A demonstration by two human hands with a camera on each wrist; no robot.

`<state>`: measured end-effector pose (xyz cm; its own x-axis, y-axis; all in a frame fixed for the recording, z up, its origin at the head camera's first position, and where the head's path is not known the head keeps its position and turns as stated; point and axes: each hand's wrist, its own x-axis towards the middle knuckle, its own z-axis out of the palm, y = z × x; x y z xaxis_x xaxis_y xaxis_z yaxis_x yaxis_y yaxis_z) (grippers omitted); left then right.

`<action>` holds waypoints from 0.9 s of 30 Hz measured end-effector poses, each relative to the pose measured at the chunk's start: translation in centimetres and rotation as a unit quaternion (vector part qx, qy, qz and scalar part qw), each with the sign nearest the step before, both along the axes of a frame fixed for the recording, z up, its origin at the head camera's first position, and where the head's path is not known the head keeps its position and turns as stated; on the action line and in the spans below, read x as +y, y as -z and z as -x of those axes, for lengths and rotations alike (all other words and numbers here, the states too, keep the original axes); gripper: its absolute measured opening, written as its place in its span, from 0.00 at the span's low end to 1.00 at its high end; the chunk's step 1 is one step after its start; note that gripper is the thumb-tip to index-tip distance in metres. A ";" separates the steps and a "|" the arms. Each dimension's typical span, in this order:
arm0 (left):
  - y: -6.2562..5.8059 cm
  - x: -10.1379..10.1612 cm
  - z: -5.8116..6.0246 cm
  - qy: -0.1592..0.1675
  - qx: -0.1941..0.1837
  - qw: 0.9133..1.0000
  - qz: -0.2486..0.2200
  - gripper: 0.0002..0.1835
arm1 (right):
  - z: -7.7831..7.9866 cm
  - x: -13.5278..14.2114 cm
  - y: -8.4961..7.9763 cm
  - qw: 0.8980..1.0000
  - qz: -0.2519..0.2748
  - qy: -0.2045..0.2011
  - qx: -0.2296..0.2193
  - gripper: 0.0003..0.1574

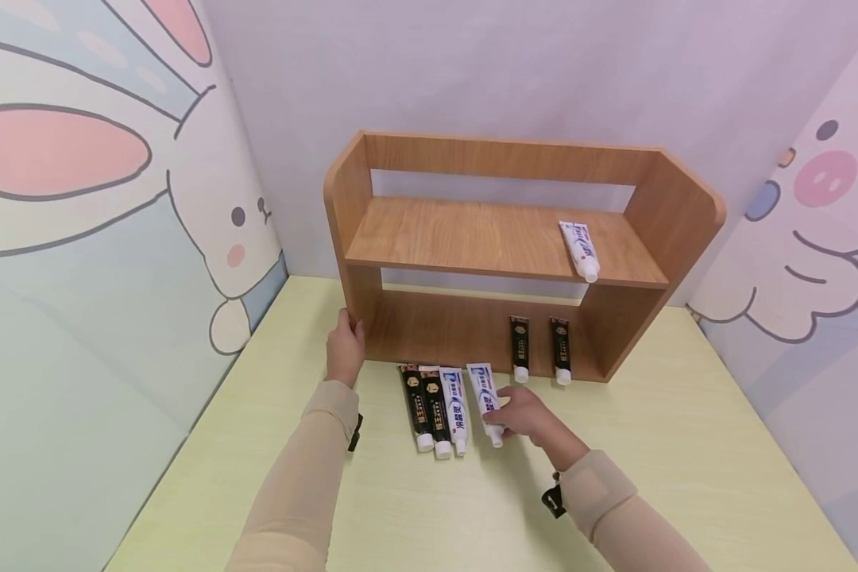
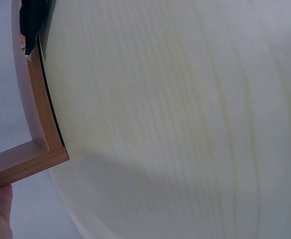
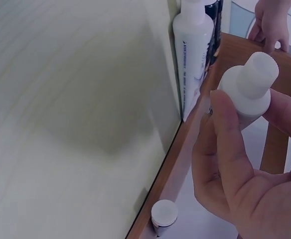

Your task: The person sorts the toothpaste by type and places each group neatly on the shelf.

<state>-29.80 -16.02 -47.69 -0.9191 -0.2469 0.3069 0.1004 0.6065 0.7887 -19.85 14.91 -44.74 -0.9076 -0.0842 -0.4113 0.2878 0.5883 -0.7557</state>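
Toothpaste tube (image 1: 483, 393) in grip, flat end (image 1: 480, 368) head-view only

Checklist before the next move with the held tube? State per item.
1. Right hand pinching flat white toothpaste tube with blue print: ok.
2. Grip firmness: cannot tell.
3. Held tube apart from neighbouring white-and-blue tube: ok, gap visible.
4. Left hand holding brown wooden two-tier shelf: ok, at its left end.
5. Room on upper tier: ok, left of the white-capped white tube.
6. Held tube released: not ok.
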 end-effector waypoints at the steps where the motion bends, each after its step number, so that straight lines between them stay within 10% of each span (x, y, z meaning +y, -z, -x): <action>1: 0.0 0.0 0.0 -0.001 0.000 1.000 0.000 0.13 | 0.0 0.0 -0.2 1.000 0.001 0.001 -0.001 0.37; 27: 0.0 0.0 0.0 0.004 -0.012 1.000 -0.008 0.15 | -0.4 0.7 -3.9 0.999 0.044 -0.002 0.017 0.39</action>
<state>-29.82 -16.07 -47.66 -0.9283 -0.2443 0.2802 0.0854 0.5935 0.8003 -19.45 15.58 -40.86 -0.9207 -0.1218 -0.3708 0.2590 0.5202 -0.8138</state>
